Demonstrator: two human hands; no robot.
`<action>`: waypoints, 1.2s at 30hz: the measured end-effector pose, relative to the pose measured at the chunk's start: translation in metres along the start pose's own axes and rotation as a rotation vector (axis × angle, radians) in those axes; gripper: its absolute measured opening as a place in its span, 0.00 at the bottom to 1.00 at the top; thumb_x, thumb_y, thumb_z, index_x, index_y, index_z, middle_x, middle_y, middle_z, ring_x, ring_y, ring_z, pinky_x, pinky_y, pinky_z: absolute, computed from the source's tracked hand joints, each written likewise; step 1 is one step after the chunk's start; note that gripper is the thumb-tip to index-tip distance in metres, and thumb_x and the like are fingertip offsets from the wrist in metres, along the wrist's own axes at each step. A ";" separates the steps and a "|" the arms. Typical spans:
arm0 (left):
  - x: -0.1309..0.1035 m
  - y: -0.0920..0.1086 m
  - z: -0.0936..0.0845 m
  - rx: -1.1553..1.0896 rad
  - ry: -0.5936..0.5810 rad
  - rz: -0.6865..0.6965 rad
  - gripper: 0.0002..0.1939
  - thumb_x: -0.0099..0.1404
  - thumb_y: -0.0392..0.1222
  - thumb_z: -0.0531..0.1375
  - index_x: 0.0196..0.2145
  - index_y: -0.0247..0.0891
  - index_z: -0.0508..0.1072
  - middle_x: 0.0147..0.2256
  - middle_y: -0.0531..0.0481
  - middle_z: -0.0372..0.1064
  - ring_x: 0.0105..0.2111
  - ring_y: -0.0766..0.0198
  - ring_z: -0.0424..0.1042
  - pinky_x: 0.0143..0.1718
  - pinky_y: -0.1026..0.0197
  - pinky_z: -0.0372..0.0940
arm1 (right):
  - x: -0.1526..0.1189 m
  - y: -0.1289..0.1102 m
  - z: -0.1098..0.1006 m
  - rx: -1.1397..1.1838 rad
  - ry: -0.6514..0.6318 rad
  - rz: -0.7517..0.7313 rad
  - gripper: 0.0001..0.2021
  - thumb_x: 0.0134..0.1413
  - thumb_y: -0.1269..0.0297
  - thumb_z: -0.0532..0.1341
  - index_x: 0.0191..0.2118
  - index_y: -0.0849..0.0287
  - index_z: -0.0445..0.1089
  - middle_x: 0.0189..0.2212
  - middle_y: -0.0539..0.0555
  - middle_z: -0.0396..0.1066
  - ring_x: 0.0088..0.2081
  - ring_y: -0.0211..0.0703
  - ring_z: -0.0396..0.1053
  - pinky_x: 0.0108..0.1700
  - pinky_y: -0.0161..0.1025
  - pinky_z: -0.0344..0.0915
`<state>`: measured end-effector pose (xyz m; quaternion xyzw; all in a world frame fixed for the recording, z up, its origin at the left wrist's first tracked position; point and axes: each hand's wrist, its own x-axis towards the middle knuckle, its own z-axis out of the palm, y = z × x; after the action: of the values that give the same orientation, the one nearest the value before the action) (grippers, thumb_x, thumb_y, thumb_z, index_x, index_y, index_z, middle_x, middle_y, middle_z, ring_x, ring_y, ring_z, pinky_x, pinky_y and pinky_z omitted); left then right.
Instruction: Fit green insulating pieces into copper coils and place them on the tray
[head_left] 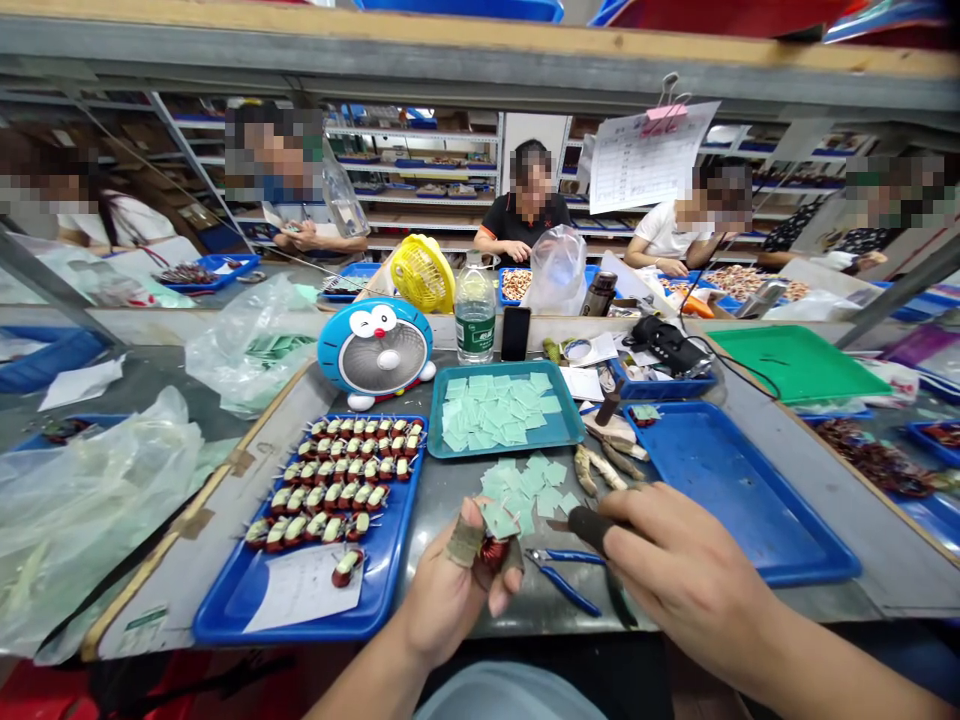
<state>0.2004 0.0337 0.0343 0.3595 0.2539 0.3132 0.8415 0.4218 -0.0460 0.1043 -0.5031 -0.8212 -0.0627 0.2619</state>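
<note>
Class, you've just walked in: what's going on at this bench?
The left hand holds a red coil and a pale green sheet. The right hand grips a dark-handled tool, apart from the coil. Similar coils sit in rows in a blue tray at left; more green sheets lie ahead.

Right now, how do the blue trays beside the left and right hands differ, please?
The left blue tray holds rows of red-wound coils, while the right blue tray shows mostly bare floor, with a small red-and-green item in its far-left corner. White paper lies in the left blue tray, under a lone coil; none shows in the right blue tray. Both are rectangular and rimmed.
</note>
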 end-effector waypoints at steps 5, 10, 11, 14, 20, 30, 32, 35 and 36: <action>-0.001 0.001 0.004 0.014 0.018 -0.035 0.31 0.69 0.69 0.51 0.37 0.33 0.68 0.23 0.48 0.70 0.16 0.72 0.61 0.21 0.68 0.54 | 0.006 -0.004 0.002 -0.006 0.011 -0.014 0.15 0.71 0.73 0.51 0.30 0.60 0.64 0.36 0.56 0.70 0.34 0.43 0.59 0.36 0.41 0.48; -0.002 0.001 0.006 0.082 0.030 -0.036 0.33 0.69 0.69 0.50 0.41 0.31 0.70 0.24 0.48 0.70 0.18 0.71 0.62 0.22 0.67 0.56 | 0.012 -0.006 0.002 0.003 -0.025 -0.039 0.15 0.72 0.71 0.50 0.31 0.59 0.65 0.35 0.55 0.69 0.32 0.43 0.56 0.36 0.41 0.48; -0.002 0.001 0.005 0.106 0.027 -0.028 0.32 0.70 0.68 0.50 0.41 0.31 0.70 0.24 0.48 0.70 0.19 0.70 0.62 0.22 0.67 0.56 | 0.013 -0.006 0.001 0.000 -0.043 -0.045 0.16 0.72 0.71 0.49 0.31 0.59 0.65 0.35 0.55 0.70 0.32 0.43 0.56 0.36 0.41 0.48; -0.003 -0.001 0.002 0.207 0.003 0.013 0.29 0.72 0.66 0.49 0.41 0.33 0.69 0.26 0.47 0.70 0.22 0.68 0.64 0.24 0.66 0.58 | 0.015 -0.007 0.000 -0.012 -0.081 -0.069 0.17 0.73 0.70 0.47 0.32 0.58 0.65 0.37 0.56 0.70 0.32 0.44 0.55 0.36 0.42 0.47; -0.008 0.002 0.000 0.378 -0.056 0.101 0.27 0.74 0.63 0.46 0.40 0.36 0.68 0.30 0.48 0.69 0.26 0.67 0.65 0.28 0.64 0.61 | 0.016 -0.008 0.001 -0.018 -0.089 -0.087 0.16 0.72 0.70 0.46 0.32 0.58 0.65 0.36 0.56 0.69 0.32 0.44 0.55 0.36 0.42 0.47; -0.013 0.011 0.002 0.628 -0.090 0.154 0.27 0.73 0.65 0.45 0.41 0.38 0.66 0.32 0.48 0.70 0.29 0.64 0.65 0.31 0.62 0.61 | 0.021 -0.006 -0.011 -0.040 -0.181 -0.183 0.17 0.73 0.67 0.43 0.35 0.58 0.66 0.35 0.56 0.68 0.32 0.45 0.56 0.37 0.44 0.47; -0.014 0.014 0.004 0.688 -0.102 0.165 0.27 0.73 0.66 0.44 0.40 0.39 0.65 0.32 0.48 0.70 0.29 0.64 0.66 0.31 0.62 0.61 | 0.023 -0.008 -0.012 -0.060 -0.201 -0.204 0.18 0.73 0.67 0.43 0.34 0.58 0.65 0.34 0.55 0.67 0.32 0.45 0.56 0.37 0.44 0.47; -0.014 0.017 0.006 0.780 -0.103 0.193 0.26 0.73 0.66 0.43 0.40 0.39 0.64 0.32 0.48 0.69 0.29 0.62 0.66 0.31 0.62 0.61 | 0.022 -0.011 -0.008 -0.111 -0.176 -0.227 0.18 0.72 0.68 0.44 0.32 0.58 0.65 0.32 0.56 0.66 0.31 0.46 0.55 0.37 0.45 0.48; -0.014 0.018 0.006 0.815 -0.093 0.208 0.26 0.73 0.65 0.44 0.39 0.39 0.64 0.32 0.47 0.69 0.29 0.62 0.66 0.32 0.61 0.61 | 0.020 -0.010 -0.007 -0.125 -0.157 -0.232 0.18 0.71 0.69 0.44 0.32 0.58 0.65 0.31 0.56 0.66 0.31 0.46 0.55 0.36 0.45 0.48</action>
<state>0.1887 0.0309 0.0548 0.7004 0.2808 0.2540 0.6051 0.4082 -0.0372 0.1217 -0.4235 -0.8863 -0.1041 0.1561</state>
